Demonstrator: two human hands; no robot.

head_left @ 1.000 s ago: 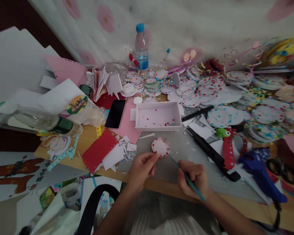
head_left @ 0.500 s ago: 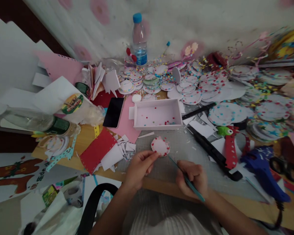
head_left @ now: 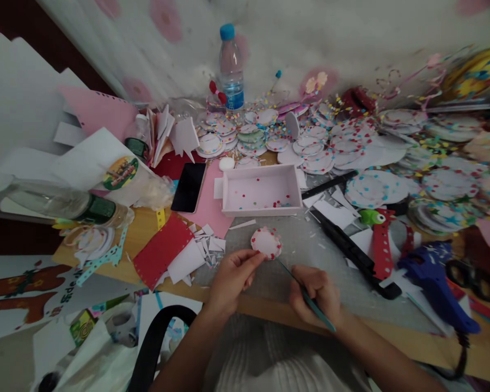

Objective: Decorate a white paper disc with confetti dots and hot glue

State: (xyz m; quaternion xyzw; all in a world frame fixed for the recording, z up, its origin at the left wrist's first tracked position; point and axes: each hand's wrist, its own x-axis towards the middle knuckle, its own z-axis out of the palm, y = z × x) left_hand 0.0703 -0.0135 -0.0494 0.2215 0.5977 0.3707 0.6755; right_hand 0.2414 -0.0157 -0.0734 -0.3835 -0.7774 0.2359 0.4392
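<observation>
Pinched between the thumb and fingers of my left hand (head_left: pixel 233 277) is the lower edge of a small round white paper disc (head_left: pixel 265 243), with red dots around its rim. My right hand (head_left: pixel 316 294) is closed around a slim teal tool (head_left: pixel 308 298) with a narrow tip; whether it is tweezers or a brush, I cannot tell. Its tip points at the disc's lower right edge, and contact is unclear. Just beyond the disc is a white open box (head_left: pixel 261 188) holding a few tiny red and blue pieces.
A black phone (head_left: pixel 189 187), red card (head_left: pixel 163 250) and paper scraps (head_left: pixel 208 246) lie left of the box. To the right are a long black tool (head_left: pixel 353 253) and a blue glue gun (head_left: pixel 439 283). Stacks of dotted discs (head_left: pixel 310 144) and a water bottle (head_left: pixel 232 71) stand behind.
My right hand and the teal tool have shifted slightly left, with the tool's tip nearer the disc's lower edge. My left hand and the disc stay nearly where they were.
</observation>
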